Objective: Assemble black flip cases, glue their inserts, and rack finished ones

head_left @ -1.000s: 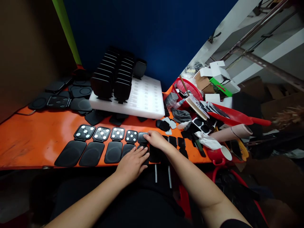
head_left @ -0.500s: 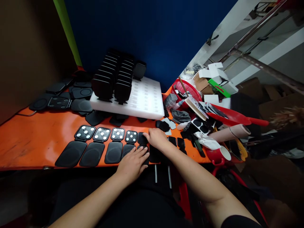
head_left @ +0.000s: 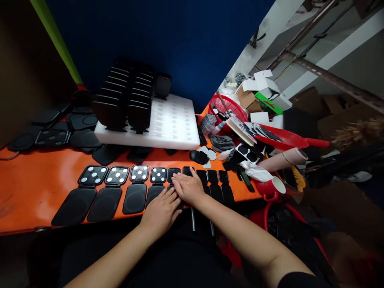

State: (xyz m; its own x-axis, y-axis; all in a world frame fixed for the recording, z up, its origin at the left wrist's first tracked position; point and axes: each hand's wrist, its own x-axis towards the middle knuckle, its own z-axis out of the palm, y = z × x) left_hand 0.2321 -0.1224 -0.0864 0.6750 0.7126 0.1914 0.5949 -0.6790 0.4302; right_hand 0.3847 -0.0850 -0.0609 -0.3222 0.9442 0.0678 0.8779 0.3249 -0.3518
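A row of hinged black devices lies unfolded along the front of the orange table [head_left: 36,200]. Four upper pads on the left, one of them a pad with white dots [head_left: 93,175], carry white dots; those further right are plain black, such as a plain pad [head_left: 213,176]. My left hand [head_left: 159,212] lies flat, fingers outstretched, over the lower half of a device near the middle. Fingers extended, my right hand [head_left: 189,188] rests beside it, its fingertips overlapping the left fingertips. Nothing shows held in either hand; what lies beneath the palms is hidden.
Behind stands a white foam tray [head_left: 174,120] with black devices upright in slots. More black parts [head_left: 52,137] lie at the left. At right are a red basket [head_left: 229,106], a red mug [head_left: 271,188], a pink roll [head_left: 283,159] and a grey cloth [head_left: 222,143].
My right hand has moved down from a plain upper pad to the lower half, next to my left hand. The camera view has shifted slightly.
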